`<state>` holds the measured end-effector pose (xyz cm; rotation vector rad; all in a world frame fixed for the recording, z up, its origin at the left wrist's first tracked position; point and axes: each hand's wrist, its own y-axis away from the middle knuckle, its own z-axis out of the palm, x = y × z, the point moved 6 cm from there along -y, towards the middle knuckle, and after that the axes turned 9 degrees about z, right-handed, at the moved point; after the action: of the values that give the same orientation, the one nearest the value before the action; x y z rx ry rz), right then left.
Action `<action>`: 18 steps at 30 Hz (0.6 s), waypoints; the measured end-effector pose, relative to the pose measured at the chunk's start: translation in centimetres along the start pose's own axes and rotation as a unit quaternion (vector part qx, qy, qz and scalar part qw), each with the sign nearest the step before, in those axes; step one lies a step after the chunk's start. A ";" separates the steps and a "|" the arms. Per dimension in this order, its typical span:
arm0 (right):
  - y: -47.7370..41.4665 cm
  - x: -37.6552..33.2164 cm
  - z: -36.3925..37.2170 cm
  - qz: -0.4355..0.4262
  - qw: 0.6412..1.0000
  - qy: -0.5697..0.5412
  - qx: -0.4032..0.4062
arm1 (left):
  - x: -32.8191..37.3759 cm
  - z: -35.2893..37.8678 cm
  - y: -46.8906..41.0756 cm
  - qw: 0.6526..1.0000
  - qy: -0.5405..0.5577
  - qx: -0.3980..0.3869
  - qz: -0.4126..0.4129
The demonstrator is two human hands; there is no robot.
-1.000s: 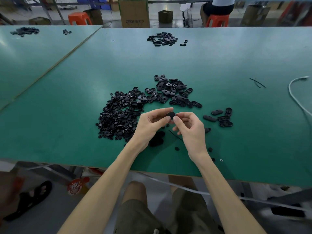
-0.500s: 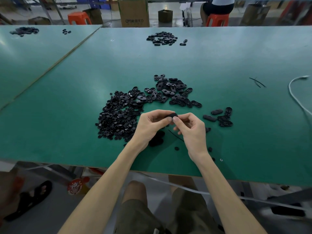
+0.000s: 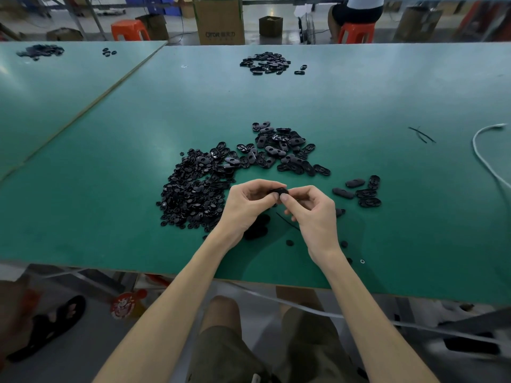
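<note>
- We see both hands held just above the green table (image 3: 359, 100), close to its near edge, with their fingertips meeting in the middle.
- The left hand (image 3: 244, 210) is curled. Its thumb and forefinger pinch one end of a small black plastic part (image 3: 279, 192), and the other fingers fold in toward the palm.
- The right hand (image 3: 313, 214) is curled too. Its thumb presses against the other end of the same part, thumbnail facing us, and its forefinger arches over the top.
- The part sits between the two sets of fingertips, off the table. The fingers mostly cover it, so we cannot tell its full shape.
- Just left of the left hand lies a dense heap of small black pieces (image 3: 193, 194), its edge near the knuckles.
- Beyond the hands we see a looser pile of oval black shells (image 3: 279, 150), which runs into the heap on its left side.
- To the right of the right hand, a few more ovals (image 3: 362, 192) lie apart in a small group.
- Under the hands we make out a thin black strip (image 3: 287, 221) and some dark pieces (image 3: 258, 228) in the left hand's shadow.
- A round black bit (image 3: 289, 242) lies near the right wrist.
- A white cable (image 3: 481, 153) curves along the right side of the table, well apart from the hands.
</note>
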<state>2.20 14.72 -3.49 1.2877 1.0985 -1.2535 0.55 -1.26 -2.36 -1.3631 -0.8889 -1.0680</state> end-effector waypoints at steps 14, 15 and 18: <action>0.0 0.2 -0.2 0.006 1.000 -0.011 0.011 | 0.0 -0.3 0.1 1.000 0.018 -0.003 -0.008; 0.0 0.2 -0.2 0.006 1.000 -0.010 0.013 | 0.0 -0.2 0.1 1.000 0.017 -0.005 -0.010; -0.1 0.3 -0.2 0.010 1.000 -0.007 0.014 | -0.1 -0.2 0.1 1.000 0.010 -0.002 -0.010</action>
<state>2.10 14.89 -3.77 1.3054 1.0583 -1.2657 0.58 -1.42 -2.52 -1.3482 -0.8879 -1.0971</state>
